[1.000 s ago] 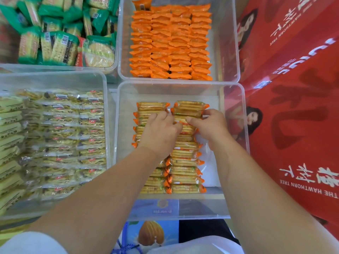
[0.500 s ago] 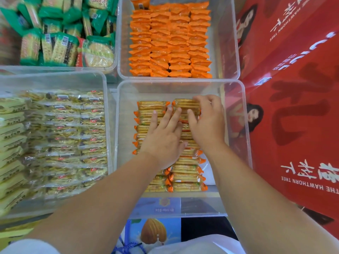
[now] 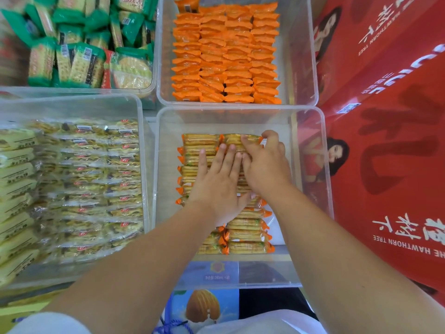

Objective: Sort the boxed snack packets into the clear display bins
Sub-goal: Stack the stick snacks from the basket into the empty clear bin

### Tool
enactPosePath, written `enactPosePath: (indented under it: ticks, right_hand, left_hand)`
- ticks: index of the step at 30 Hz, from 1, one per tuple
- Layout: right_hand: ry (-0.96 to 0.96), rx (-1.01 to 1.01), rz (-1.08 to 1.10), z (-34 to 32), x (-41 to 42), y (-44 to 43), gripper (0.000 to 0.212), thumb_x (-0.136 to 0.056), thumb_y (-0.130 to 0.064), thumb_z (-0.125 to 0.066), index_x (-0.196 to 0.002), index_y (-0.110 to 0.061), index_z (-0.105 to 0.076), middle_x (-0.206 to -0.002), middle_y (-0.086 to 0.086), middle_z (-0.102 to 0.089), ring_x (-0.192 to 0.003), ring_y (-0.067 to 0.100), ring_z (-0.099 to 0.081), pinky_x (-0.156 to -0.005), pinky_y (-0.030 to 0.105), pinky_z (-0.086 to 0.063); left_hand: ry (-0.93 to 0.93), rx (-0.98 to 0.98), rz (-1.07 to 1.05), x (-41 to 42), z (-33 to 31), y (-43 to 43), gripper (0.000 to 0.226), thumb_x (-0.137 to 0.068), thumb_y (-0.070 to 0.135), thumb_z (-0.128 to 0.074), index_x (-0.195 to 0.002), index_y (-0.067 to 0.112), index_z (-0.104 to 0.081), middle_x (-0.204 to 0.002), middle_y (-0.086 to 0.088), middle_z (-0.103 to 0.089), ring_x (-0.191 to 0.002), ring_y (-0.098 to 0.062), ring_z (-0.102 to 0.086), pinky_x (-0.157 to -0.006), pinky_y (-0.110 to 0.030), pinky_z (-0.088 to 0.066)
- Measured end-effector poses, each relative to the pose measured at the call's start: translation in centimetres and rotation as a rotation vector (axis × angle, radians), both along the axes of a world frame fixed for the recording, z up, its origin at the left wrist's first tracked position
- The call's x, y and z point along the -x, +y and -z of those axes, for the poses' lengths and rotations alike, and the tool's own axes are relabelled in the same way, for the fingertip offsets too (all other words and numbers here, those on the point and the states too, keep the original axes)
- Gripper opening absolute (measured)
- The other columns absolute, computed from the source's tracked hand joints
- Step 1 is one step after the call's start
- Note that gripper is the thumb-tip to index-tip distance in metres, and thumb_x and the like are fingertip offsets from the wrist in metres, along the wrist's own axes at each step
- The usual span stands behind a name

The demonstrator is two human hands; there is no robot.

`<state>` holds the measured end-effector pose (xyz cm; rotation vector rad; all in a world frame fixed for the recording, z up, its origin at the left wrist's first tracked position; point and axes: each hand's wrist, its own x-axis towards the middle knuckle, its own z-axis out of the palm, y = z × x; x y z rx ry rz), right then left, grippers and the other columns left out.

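Observation:
A clear display bin (image 3: 310, 165) in front of me holds two rows of yellow cracker packets with orange ends (image 3: 248, 237). My left hand (image 3: 218, 179) lies flat on the packets with straight fingers, pressing on the middle of the rows. My right hand (image 3: 263, 160) rests beside it on the right row, its fingers curled over the far packets near the row's top end. Both hands hide the packets under them.
Beyond stands a clear bin of orange packets (image 3: 226, 54). To the left a bin of pale yellow packets (image 3: 79, 184), and at the far left a bin of green packets (image 3: 79, 44). Large red cartons (image 3: 390, 131) stand to the right. A box with an almond picture (image 3: 202, 307) lies near me.
Both hands slid toward the far end of the bin over the packets. My left hand's fingers straightened flat, and my right hand reached the far packets of the right row.

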<state>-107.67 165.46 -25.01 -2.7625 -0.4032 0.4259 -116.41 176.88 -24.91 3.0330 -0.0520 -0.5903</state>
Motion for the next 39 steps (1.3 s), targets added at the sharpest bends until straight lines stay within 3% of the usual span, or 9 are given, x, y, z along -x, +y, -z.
enactPosePath:
  ticks: [6,10,14,16,19,23,28,35,39]
  right_hand:
    - [0.128,-0.375,0.161,0.8,1.2,-0.5,0.056,-0.103,-0.032,-0.048,-0.156,-0.022,-0.031,-0.159,-0.001,-0.025,-0.142,0.017,-0.035,-0.112,0.030,-0.036]
    - [0.180,-0.482,0.303,1.0,1.9,-0.7,0.066,-0.104,-0.037,-0.046,-0.161,-0.022,-0.014,-0.166,-0.002,-0.020,-0.149,0.015,-0.028,-0.121,0.040,-0.030]
    - [0.334,-0.655,0.404,1.0,2.3,-0.8,0.064,-0.106,-0.046,-0.037,-0.161,-0.029,-0.008,-0.168,-0.007,-0.017,-0.152,0.009,-0.020,-0.123,0.032,-0.020]
    - [0.363,-0.682,0.379,1.1,2.4,-0.8,0.063,-0.106,-0.049,-0.034,-0.161,-0.031,-0.009,-0.167,-0.011,-0.015,-0.152,0.006,-0.015,-0.120,0.026,-0.015]
    - [0.390,-0.698,0.375,1.2,2.3,-0.8,0.062,-0.106,-0.051,-0.033,-0.161,-0.033,-0.010,-0.167,-0.013,-0.014,-0.152,0.005,-0.015,-0.123,0.030,-0.014]
    - [0.374,-0.693,0.355,1.4,2.4,-0.6,0.063,-0.107,-0.048,-0.034,-0.161,-0.029,-0.009,-0.168,-0.011,-0.011,-0.152,0.004,-0.011,-0.123,0.028,-0.011]
    - [0.292,-0.482,0.152,1.9,2.8,1.0,0.076,-0.104,-0.042,-0.048,-0.162,-0.022,-0.003,-0.170,-0.006,0.000,-0.153,0.006,-0.002,-0.112,0.015,-0.003]
    - [0.501,-0.634,0.188,0.0,1.6,-0.9,0.074,-0.105,-0.043,-0.047,-0.160,-0.037,0.003,-0.169,-0.009,-0.004,-0.154,0.010,-0.009,-0.124,0.033,-0.013]
    - [0.430,-0.550,0.419,-1.7,2.8,-2.1,0.075,-0.102,-0.045,-0.050,-0.161,-0.027,-0.008,-0.168,0.001,-0.014,-0.153,0.021,-0.020,-0.120,0.043,-0.027]
  left_hand:
    - [0.056,-0.001,-0.035,-0.1,0.9,-0.1,0.097,-0.088,0.076,0.003,-0.158,0.012,0.022,-0.166,-0.012,0.030,-0.152,-0.031,0.032,-0.118,-0.059,0.021]
    - [0.076,0.028,-0.041,-0.3,0.3,0.3,0.094,-0.089,0.075,-0.002,-0.158,0.016,0.023,-0.166,-0.008,0.032,-0.152,-0.029,0.032,-0.118,-0.061,0.019]
    - [0.046,-0.086,-0.134,1.2,-2.4,0.8,0.094,-0.097,0.070,-0.028,-0.162,0.016,0.014,-0.166,-0.013,0.030,-0.152,-0.036,0.030,-0.116,-0.064,0.021]
    - [-0.084,-0.094,-0.213,3.3,-4.3,1.4,0.090,-0.096,0.066,-0.036,-0.164,0.016,-0.004,-0.169,-0.017,0.019,-0.154,-0.040,0.023,-0.115,-0.064,0.023]
    - [-0.357,-0.001,-0.330,7.5,-6.6,2.6,0.081,-0.093,0.051,-0.053,-0.159,0.010,-0.030,-0.169,-0.024,-0.006,-0.157,-0.044,0.000,-0.123,-0.060,0.006]
    - [-0.238,0.020,-0.434,11.0,-6.7,2.8,0.097,-0.088,0.044,-0.071,-0.159,-0.001,-0.024,-0.165,-0.034,-0.004,-0.155,-0.048,-0.005,-0.124,-0.060,-0.011]
    - [-0.229,0.011,-0.379,11.3,-6.1,2.9,0.095,-0.091,0.047,-0.065,-0.161,0.001,-0.020,-0.166,-0.032,0.003,-0.155,-0.047,0.003,-0.124,-0.057,-0.007]
    - [-0.184,-0.040,-0.396,11.4,-5.6,2.8,0.092,-0.099,0.057,-0.039,-0.163,0.009,0.006,-0.155,-0.025,0.043,-0.147,-0.039,0.038,-0.117,-0.048,0.027]
    - [-0.160,-0.028,-0.415,11.4,-5.5,2.8,0.091,-0.099,0.060,-0.035,-0.163,0.010,0.006,-0.151,-0.024,0.050,-0.143,-0.037,0.045,-0.113,-0.047,0.034]
